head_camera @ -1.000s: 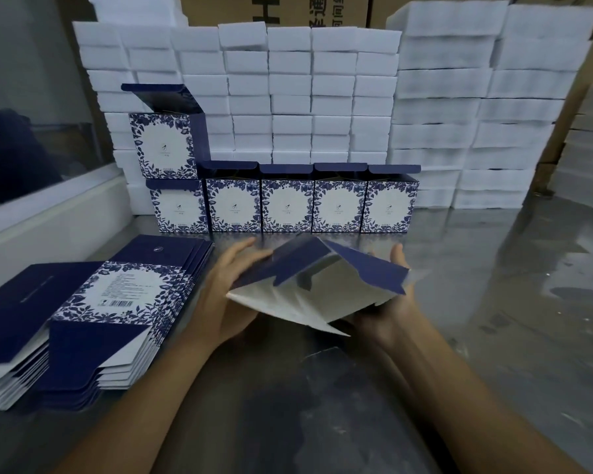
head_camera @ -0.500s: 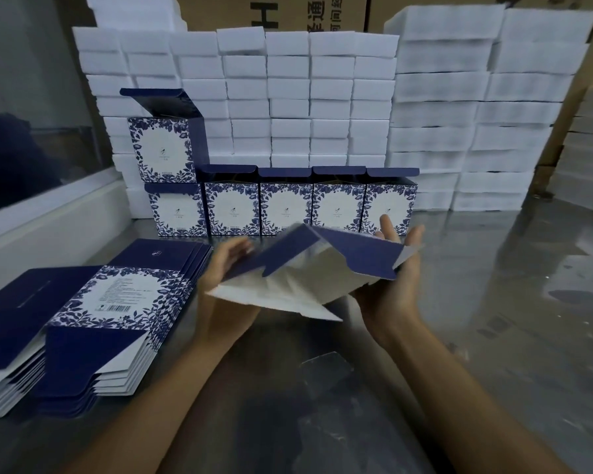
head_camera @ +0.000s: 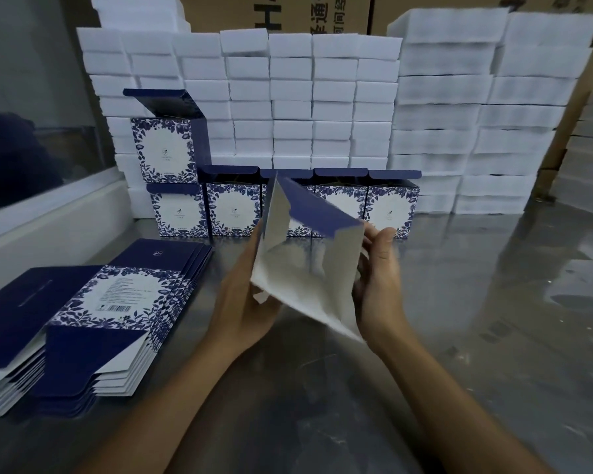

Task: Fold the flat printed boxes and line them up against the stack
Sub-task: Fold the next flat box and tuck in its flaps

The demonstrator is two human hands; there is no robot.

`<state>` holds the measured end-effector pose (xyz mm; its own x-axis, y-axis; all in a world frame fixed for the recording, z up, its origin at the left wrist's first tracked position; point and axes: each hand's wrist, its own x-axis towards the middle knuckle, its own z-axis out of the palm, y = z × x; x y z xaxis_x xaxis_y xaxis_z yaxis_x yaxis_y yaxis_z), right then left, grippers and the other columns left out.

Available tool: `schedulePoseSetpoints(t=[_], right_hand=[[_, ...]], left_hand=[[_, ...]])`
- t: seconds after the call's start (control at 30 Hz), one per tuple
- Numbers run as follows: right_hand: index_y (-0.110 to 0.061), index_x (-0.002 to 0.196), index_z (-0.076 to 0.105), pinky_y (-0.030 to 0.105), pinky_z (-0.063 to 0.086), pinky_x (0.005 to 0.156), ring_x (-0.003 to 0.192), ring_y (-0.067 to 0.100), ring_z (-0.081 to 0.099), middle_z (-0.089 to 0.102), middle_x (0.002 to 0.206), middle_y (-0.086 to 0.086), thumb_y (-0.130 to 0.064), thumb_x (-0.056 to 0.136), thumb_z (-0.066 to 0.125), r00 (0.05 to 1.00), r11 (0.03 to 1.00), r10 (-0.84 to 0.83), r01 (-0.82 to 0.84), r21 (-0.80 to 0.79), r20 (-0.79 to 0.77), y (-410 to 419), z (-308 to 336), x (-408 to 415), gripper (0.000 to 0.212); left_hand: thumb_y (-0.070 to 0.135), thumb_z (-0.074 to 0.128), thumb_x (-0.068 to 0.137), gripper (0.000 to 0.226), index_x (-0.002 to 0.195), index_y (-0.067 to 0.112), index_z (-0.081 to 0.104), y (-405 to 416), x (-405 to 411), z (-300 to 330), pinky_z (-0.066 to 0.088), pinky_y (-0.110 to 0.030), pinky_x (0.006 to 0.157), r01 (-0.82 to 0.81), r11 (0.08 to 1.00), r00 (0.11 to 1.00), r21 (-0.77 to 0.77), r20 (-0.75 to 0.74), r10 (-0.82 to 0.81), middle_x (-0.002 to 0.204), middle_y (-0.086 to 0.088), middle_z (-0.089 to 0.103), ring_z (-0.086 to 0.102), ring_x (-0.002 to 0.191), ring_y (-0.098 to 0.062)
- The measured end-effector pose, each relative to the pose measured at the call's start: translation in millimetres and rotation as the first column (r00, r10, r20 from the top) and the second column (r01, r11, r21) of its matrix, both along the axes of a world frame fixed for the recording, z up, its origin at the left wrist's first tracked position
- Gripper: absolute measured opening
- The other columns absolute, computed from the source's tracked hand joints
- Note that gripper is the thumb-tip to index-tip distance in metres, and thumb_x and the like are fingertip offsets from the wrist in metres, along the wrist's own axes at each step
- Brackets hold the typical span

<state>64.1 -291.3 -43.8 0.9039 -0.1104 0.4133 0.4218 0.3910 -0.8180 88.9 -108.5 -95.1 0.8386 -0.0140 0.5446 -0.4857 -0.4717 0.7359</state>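
I hold a half-opened blue-and-white box (head_camera: 308, 265) above the metal table, its white inside facing me and a dark blue flap tilted up. My left hand (head_camera: 243, 299) grips its left side from below. My right hand (head_camera: 379, 278) holds its right edge, thumb up beside the flap. A pile of flat printed boxes (head_camera: 93, 323) lies at the left. Several folded boxes (head_camera: 391, 206) stand in a row against the white stack (head_camera: 288, 107), lids open, with one more (head_camera: 165, 148) on top at the left end.
The shiny metal table (head_camera: 493, 336) stretches to the right. Taller white foam stacks (head_camera: 486, 114) rise at the back right, with brown cartons behind. A white ledge and glass pane (head_camera: 31, 213) border the left side.
The box has swung from lying nearly flat to standing more upright, and it opened wider. Both hands rose with it, and my right thumb now points up beside the flap.
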Motion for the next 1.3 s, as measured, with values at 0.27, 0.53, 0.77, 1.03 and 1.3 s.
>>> schedulePoseSetpoints(t=[0.27,0.53,0.77,1.03,1.3], right_hand=[[-0.05,0.147,0.007,0.005,0.044,0.09,0.125,-0.015,0.049,0.047,0.133,-0.046,-0.057,0.072,0.081,0.98,0.84,0.201,-0.165,-0.516,0.014,-9.3,-19.2,2.0,0.106],[-0.05,0.148,0.028,0.011,0.045,0.093,0.125,-0.011,0.05,0.052,0.136,-0.037,-0.046,0.085,0.065,0.994,0.812,0.111,-0.104,-0.574,-0.024,-15.7,-17.7,1.4,0.073],[-0.023,0.096,0.071,0.027,0.06,0.066,0.084,0.007,0.073,0.077,0.088,-0.007,-0.041,0.106,0.039,0.99,0.913,-0.119,0.081,-0.401,-0.072,-17.2,-5.2,0.0,0.039],[-0.015,0.097,0.058,0.028,0.051,0.071,0.067,0.013,0.063,0.071,0.079,-0.002,-0.028,0.102,0.056,0.951,0.993,-0.05,0.079,0.083,-0.305,-26.7,-1.0,9.0,0.014],[-0.017,0.093,0.067,0.027,0.053,0.073,0.074,0.012,0.062,0.068,0.083,-0.004,0.002,0.099,0.053,0.949,0.987,-0.081,0.12,0.112,-0.306,-30.0,-1.7,11.6,0.024]], left_hand=[[0.004,0.055,0.09,0.034,0.118,0.02,0.066,3.4,-8.2,12.3,0.056,-0.025,0.071,0.11,0.918,0.97,-0.381,-0.159,-0.183,0.096,0.011,0.075,0.071,0.094,-0.017],[0.037,0.057,0.091,0.041,0.13,0.024,0.052,6.7,-27.5,30.6,0.052,-0.026,0.083,0.269,0.826,0.907,-0.495,-0.157,-0.39,0.098,0.004,0.068,0.067,0.094,-0.005],[0.021,0.061,0.091,0.027,0.118,0.023,0.065,5.7,-25.8,31.6,0.059,-0.028,0.075,0.102,0.834,0.972,-0.543,-0.124,-0.199,0.103,0.006,0.075,0.07,0.096,-0.016],[0.019,0.053,0.1,0.022,0.084,0.012,0.067,8.0,-14.5,30.6,0.056,-0.026,0.049,-0.124,0.792,0.984,-0.597,-0.179,0.019,0.074,0.005,0.072,0.07,0.062,-0.01],[0.02,0.053,0.101,0.018,0.091,0.013,0.065,11.1,-11.4,32.5,0.054,-0.024,0.047,-0.207,0.69,0.946,-0.693,-0.321,-0.038,0.076,0.007,0.075,0.073,0.063,-0.015]])
